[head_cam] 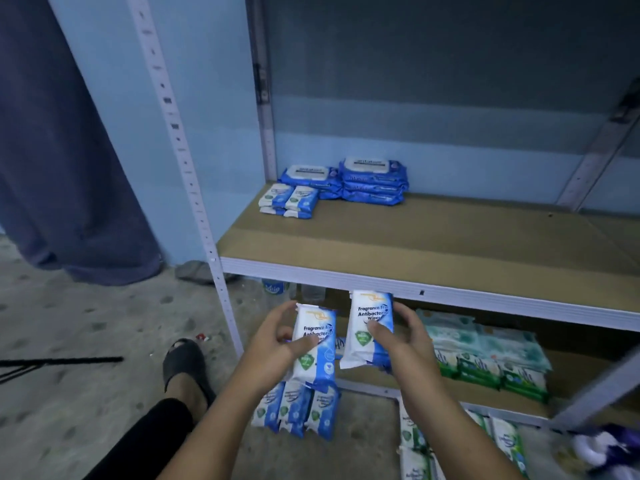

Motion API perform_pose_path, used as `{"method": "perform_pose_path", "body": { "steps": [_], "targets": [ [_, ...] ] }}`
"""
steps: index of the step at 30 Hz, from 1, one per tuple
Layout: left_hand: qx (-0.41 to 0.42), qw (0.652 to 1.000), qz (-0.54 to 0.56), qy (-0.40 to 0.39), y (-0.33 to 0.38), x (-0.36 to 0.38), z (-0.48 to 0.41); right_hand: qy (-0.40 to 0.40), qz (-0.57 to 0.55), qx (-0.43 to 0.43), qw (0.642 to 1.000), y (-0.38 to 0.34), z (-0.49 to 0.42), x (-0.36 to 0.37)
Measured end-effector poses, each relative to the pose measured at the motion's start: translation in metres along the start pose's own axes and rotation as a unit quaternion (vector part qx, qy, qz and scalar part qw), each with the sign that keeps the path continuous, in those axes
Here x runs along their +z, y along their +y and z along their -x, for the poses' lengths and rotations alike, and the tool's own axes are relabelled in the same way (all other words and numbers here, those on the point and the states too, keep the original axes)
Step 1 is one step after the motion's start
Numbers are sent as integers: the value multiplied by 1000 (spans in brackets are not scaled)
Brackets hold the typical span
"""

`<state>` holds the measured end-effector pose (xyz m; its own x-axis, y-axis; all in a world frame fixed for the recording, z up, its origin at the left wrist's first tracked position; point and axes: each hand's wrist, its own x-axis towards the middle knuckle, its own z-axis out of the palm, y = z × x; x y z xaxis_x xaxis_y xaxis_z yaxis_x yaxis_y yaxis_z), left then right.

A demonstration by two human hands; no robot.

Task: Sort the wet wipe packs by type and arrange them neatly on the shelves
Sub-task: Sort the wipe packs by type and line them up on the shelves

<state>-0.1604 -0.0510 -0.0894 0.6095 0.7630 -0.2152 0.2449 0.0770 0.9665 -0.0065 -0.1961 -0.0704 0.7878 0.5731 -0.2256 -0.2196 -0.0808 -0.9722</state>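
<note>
Two held packs (316, 367) (371, 308), two hands (275, 341) (406, 337)

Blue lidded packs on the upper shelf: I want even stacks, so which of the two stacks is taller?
The right stack: its top sits higher than the left stack, which has small white-and-blue packs in front of it.

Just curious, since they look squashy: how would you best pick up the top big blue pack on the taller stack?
I'd grip the top big blue pack across its short width, by the front and back long edges, coming from above and the front. It lies flat; the lower stack crowds its left end.
</note>
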Motion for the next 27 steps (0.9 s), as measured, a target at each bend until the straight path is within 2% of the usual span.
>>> {"method": "perform_pose_path", "body": {
  "steps": [4,8,16,20,22,27],
  "targets": [
    [34,999,13,0,39,2,-24,-19,0,-36,999,-37,-19,9],
    [49,999,4,13,75,5,-57,-4,-2,-63,998,-65,-52,21],
    [88,989,-112,39,108,12,-131,14,36,-77,996,-85,-126,37],
    [95,977,-183,57,101,17,-159,34,134,-71,988,-78,-155,44],
    [96,963,-239,81,99,20,-166,23,184,-73,980,-74,-163,47],
    [98,881,-444,132,97,20,-174,42,310,-114,943,-69,-165,48]
  ]
}}
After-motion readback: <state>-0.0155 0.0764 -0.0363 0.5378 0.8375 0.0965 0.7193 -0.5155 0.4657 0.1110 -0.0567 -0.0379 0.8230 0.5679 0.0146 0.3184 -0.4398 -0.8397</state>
